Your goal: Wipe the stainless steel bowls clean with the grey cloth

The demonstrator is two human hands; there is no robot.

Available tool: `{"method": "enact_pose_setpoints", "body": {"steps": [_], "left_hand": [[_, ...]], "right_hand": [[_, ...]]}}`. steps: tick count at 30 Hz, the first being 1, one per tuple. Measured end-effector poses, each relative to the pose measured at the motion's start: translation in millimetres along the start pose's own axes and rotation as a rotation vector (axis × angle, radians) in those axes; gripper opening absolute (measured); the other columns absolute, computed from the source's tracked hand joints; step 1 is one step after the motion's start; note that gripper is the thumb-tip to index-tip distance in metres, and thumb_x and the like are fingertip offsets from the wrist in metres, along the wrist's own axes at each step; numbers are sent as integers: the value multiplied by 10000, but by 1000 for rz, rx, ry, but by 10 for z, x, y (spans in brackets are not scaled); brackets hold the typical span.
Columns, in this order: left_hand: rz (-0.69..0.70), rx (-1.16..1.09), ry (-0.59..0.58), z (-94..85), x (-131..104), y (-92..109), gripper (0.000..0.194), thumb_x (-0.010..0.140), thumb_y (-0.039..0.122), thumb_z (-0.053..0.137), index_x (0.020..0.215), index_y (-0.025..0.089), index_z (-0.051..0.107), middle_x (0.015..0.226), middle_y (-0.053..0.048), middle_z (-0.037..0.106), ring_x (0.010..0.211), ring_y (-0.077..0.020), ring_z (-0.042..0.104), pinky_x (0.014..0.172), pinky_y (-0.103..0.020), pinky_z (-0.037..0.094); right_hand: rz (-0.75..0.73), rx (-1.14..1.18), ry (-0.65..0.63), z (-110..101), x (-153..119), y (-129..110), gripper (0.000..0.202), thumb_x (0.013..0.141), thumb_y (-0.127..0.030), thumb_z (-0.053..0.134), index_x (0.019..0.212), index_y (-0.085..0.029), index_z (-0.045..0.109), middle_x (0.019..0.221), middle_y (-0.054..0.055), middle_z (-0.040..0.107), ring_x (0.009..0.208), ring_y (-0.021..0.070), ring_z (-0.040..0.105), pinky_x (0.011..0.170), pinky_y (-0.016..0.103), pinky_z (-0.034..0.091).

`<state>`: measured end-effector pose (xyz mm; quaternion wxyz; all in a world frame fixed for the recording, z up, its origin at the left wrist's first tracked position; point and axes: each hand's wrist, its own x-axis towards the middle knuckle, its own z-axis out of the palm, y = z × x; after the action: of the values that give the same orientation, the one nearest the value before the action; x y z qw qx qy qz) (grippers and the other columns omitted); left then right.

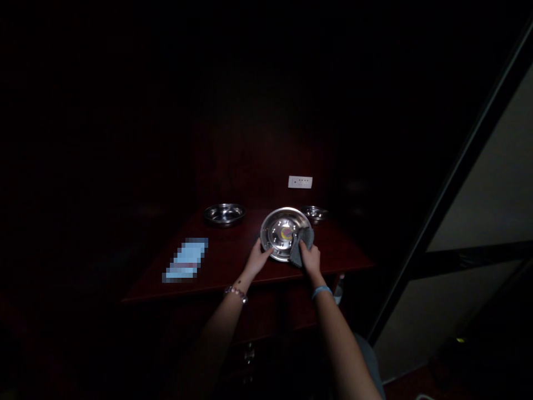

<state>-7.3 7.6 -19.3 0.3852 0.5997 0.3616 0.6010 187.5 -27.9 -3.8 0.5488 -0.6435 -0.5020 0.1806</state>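
Note:
A shiny steel basin (280, 226) with a yellow sticker at its centre is held tilted above the front of the dark red table (233, 261), its inside facing me. My left hand (257, 260) grips the lower left rim, thumb on the inside. On the right side, my right hand (310, 259) pinches a grey cloth (300, 244) that drapes over the basin's lower right rim. The right fingers behind the cloth are hidden.
A steel basin (225, 214) stands at the back left, and another steel bowl (315, 214) at the back right. A blurred-out bright blue rectangle (186, 260) lies on the left. A white wall socket (300, 182) is behind. Below right stands a bottle (339, 290).

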Motion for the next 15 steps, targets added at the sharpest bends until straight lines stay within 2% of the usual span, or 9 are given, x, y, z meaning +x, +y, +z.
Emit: {"method": "enact_pose_setpoints", "body": {"steps": [7,15], "left_hand": [[15,22,2,1,-9,-32,512,729,238,697,1227,170,594,1297,-125,648,1230,-261,584,1111,-441,379],[-3,27,14,8,-35,48,498,743,189,681,1234,171,601,1297,-123,653,1235,-260,584,1133,-436,358]], "right_hand": [[-8,46,8,17,-1,42,434,898,-441,518,926,-84,764,918,171,774,892,279,738,712,267,515],[-23,74,3,31,6,54,446,890,-451,504,917,-87,760,920,159,775,862,261,738,694,254,514]]}}
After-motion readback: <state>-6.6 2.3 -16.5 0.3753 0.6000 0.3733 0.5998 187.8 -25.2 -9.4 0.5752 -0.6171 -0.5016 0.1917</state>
